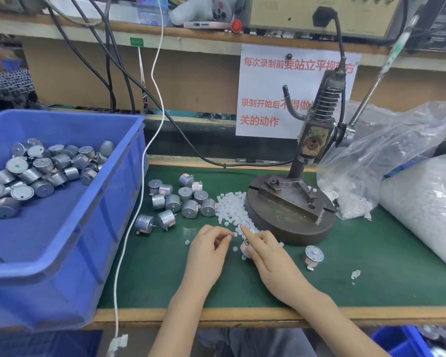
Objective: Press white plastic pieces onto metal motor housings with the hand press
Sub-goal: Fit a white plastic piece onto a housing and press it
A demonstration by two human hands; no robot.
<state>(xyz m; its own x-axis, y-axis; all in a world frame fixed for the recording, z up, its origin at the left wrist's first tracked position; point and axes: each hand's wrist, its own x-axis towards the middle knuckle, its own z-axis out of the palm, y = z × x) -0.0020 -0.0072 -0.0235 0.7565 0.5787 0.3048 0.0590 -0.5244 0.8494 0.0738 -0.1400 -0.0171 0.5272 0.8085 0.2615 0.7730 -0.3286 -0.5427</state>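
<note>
The right hand (265,251) curls its lower fingers round a small motor housing (244,247), mostly hidden under the palm. Its index finger is stretched out to the near edge of the heap of white plastic pieces (232,207). The left hand (209,244), just beside it, has thumb and fingertips drawn together over loose pieces; whether one is pinched between them I cannot tell.

The hand press (314,140) stands beyond and to the right of both hands. Its round base (289,228) touches the heap, and the right hand is nearer, so the held housing would likely travel up and right to the fixture.

The pieces are tiny, round and milky. The spare motor housings (180,199) on the green table (371,279) are short, dull silver cylinders with thin shafts.
</note>
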